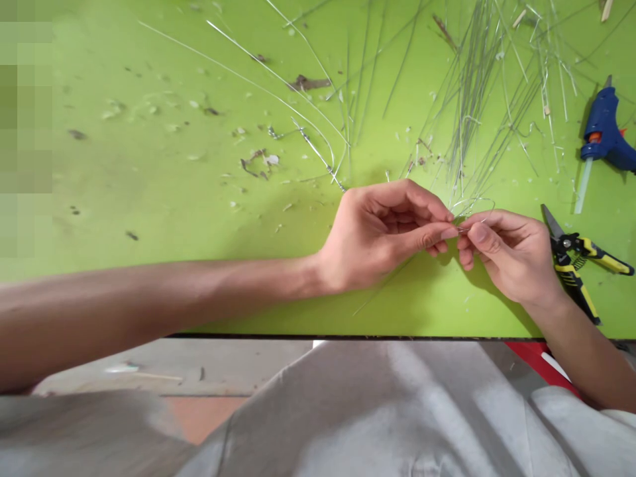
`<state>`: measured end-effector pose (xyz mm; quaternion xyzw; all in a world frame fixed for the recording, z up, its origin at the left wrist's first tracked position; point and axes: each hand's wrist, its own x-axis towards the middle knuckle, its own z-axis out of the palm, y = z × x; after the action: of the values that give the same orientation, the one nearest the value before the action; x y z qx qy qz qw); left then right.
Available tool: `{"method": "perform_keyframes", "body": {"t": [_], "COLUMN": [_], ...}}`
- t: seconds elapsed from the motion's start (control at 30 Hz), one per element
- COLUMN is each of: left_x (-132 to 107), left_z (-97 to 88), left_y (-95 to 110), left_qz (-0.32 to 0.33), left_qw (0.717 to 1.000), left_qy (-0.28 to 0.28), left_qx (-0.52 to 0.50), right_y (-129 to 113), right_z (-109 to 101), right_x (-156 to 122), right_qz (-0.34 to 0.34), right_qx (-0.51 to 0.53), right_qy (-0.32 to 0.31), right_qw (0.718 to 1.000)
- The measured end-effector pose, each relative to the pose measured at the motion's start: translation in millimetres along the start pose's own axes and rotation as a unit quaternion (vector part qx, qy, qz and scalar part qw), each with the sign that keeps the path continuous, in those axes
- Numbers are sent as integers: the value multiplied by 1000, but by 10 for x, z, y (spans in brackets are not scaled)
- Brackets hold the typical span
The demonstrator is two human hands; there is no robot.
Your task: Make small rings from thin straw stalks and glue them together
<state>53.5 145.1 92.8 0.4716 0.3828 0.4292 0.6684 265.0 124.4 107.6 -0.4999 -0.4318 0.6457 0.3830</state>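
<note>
Between my two hands is a thin metal wire (464,230), bent into a loop that arches above the right fingers. My left hand (392,232) pinches it between thumb and index finger. My right hand (507,248) grips the same wire close by, thumb against the bent fingers, the fingertips of both hands almost touching. Both hands are just over the green table near its front edge. A twisted wire piece (318,154) lies beyond my left wrist, with long loose ends reaching up and left. The wire's exact shape inside the fingers is hidden.
A bundle of straight wires (474,93) lies beyond my hands. Yellow-black pliers or snips (571,255) rest open beside my right wrist; a blue glue gun (603,126) with its glue stick is farther right. Bark scraps (308,83) and shavings litter the green table (149,212).
</note>
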Motion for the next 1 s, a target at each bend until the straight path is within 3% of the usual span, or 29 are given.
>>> {"method": "perform_keyframes", "body": {"t": [0.17,1.0], "left_x": [-4,-49], "left_z": [-1,36], "left_y": [6,-3], "left_qz": [7,3], "left_qw": [1000,1000], "left_qy": [6,27], "left_qx": [1,12], "right_y": [4,67], "right_z": [10,50], "right_x": [-6,-44], "right_qz": [21,-16], "right_qx": [13,-1], "right_qy": [3,23], "right_qw": [1000,1000]}}
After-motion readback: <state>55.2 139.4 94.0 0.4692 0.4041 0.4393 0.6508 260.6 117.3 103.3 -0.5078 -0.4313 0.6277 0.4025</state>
